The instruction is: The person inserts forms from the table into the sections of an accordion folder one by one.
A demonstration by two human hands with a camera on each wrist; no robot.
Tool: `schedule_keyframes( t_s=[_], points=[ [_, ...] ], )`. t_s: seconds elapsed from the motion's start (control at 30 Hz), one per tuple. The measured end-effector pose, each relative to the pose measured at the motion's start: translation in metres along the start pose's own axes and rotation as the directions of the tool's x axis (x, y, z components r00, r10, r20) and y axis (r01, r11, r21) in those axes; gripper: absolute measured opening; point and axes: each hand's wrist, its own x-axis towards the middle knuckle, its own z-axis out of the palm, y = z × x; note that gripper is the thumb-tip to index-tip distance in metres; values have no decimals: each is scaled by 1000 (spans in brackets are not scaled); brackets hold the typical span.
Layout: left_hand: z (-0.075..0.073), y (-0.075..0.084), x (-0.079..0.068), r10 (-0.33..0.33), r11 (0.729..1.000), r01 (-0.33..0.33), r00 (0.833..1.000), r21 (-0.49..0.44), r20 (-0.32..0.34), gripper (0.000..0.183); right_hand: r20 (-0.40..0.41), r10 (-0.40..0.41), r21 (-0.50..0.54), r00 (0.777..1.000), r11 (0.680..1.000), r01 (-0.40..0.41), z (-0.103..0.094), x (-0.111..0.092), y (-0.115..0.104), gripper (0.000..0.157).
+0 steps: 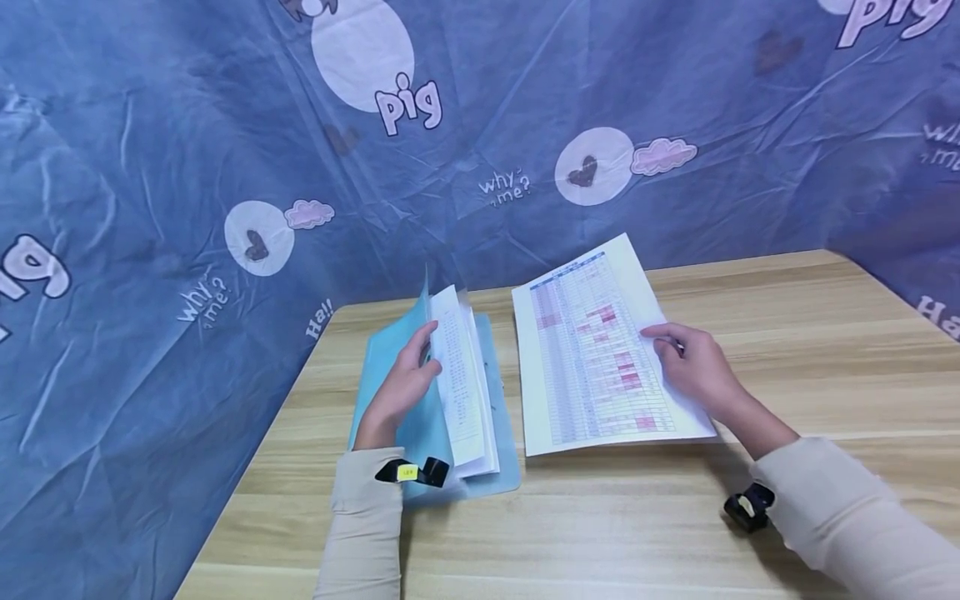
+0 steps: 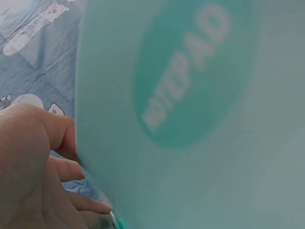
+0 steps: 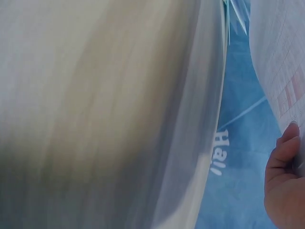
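Observation:
My left hand grips the raised front cover of a light blue folder that stands partly open on the table. Inside it, printed papers lean in a loose stack. The left wrist view shows the cover close up, with the word NOTEPAD on a green oval, and my left hand at its edge. A printed sheet with a table and pink-red cells is pinched at its right edge by my right hand. The right wrist view shows that hand holding the sheet, tilted above the table.
The wood-grain table extends on both sides of the folder and towards me. A blue patterned cloth hangs behind the table and along its left and right sides. Each wrist carries a small black camera.

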Motion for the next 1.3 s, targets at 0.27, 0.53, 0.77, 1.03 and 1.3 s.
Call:
schedule_keyframes(
  t_s=[0.27,0.53,0.77,1.03,1.3],
  points=[
    [-1,1,-1,-2,1000,2,1000,0,-8,63,20,-2,60,1000,998,1,16,0,-5,31],
    [-1,1,-1,9,1000,-9,1000,0,-14,63,15,-13,92,1000,996,11,27,3,-12,30],
    [-1,3,-2,18,1000,-18,1000,1,-16,62,27,-21,101,999,995,18,33,5,-16,30],
    [-1,2,-2,9,1000,-9,1000,2,-17,63,60,-11,137,998,991,2,40,6,-22,30],
    [-2,4,-3,32,999,-32,999,-5,-13,63,83,-5,136,996,991,-6,47,9,-27,32]
  ],
)
